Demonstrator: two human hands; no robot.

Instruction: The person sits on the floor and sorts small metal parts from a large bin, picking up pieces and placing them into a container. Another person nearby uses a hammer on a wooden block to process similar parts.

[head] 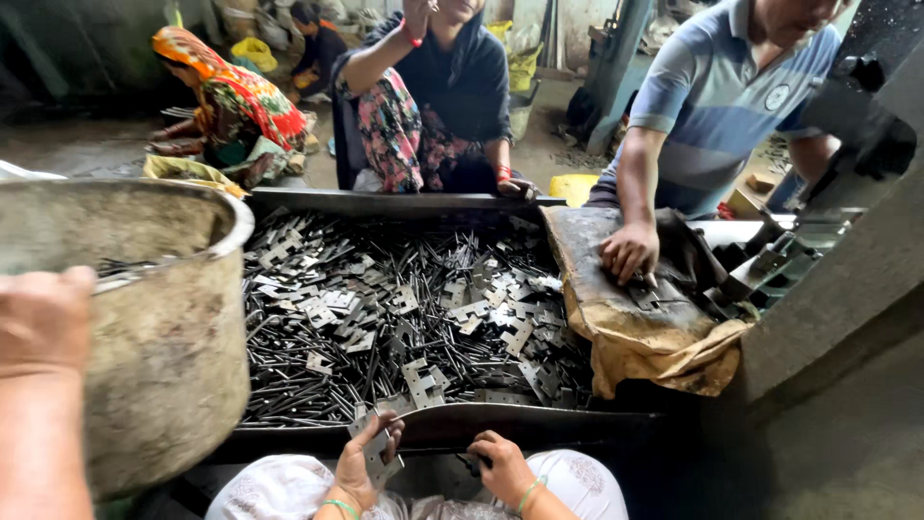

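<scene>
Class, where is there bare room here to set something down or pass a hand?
Bare: the tray's near lip, below the pile, and the grey concrete at right. Crowded: the tray bed, heaped with hinge plates and pins.

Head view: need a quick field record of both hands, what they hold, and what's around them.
left hand: grips a flat hinge plate at the tray's near rim
right hand: at the same rim, pinching something small and dark; unclear
tray: heaped with loose plates and metal pins
co-worker's hand: on metal basin, left
second co-worker's hand: on brown cloth, right
</scene>
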